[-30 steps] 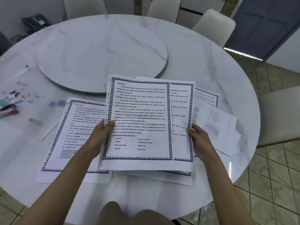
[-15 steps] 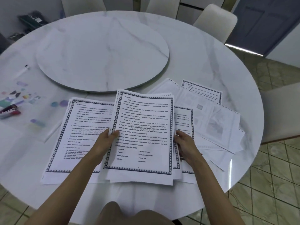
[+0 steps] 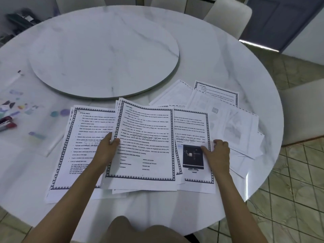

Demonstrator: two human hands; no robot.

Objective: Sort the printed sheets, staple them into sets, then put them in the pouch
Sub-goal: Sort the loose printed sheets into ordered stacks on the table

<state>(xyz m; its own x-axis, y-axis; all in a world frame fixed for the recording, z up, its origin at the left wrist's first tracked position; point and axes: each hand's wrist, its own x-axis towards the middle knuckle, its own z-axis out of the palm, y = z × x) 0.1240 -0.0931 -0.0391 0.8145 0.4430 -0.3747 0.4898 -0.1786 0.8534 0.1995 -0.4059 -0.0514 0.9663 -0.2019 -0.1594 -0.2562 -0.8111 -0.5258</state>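
Note:
My left hand (image 3: 107,149) grips the left edge of a small stack of bordered text sheets (image 3: 145,142), slightly lifted at the front middle of the table. My right hand (image 3: 216,153) rests on a sheet with a dark monitor picture (image 3: 192,158), thumb pressing its right side, fingers curled. A separate pile headed with optical discs (image 3: 82,146) lies to the left. Loose printed sheets (image 3: 228,120) are fanned out to the right. A clear patterned pouch (image 3: 31,123) lies at the far left, with a red stapler (image 3: 7,122) at its edge.
The round white marble table (image 3: 219,67) carries a raised turntable (image 3: 105,55) in the middle. A white pen (image 3: 13,78) lies at the left. White chairs (image 3: 228,16) stand around the table. Tiled floor (image 3: 289,190) lies to the right.
The held stack came down from in front of me onto the table. My right hand let go of its right edge and moved right onto the sheet with the monitor picture, now uncovered.

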